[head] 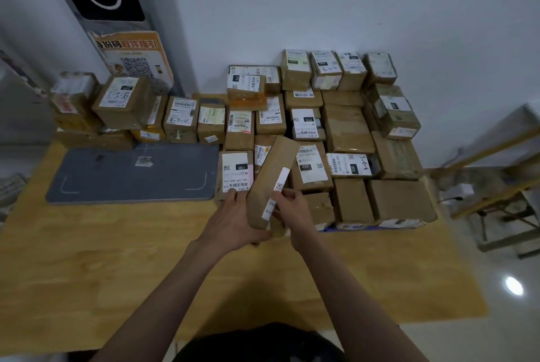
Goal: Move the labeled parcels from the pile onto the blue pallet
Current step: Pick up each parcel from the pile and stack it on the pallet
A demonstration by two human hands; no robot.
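Cardboard parcel (267, 183) tilted, gripped by both hands: left (233, 223) underneath, right (293, 209) pinching its edge.

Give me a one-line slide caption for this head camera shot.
Both hands, left hand and right hand, hold a long brown parcel tilted over boxes stacked on the wooden table.

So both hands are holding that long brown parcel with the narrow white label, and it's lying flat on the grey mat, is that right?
Not quite. Both the left hand and right hand do hold the long brown parcel with the narrow white label, but it is not on the grey mat. The head view shows it tilted up, right of the mat, in front of the stacked parcels.
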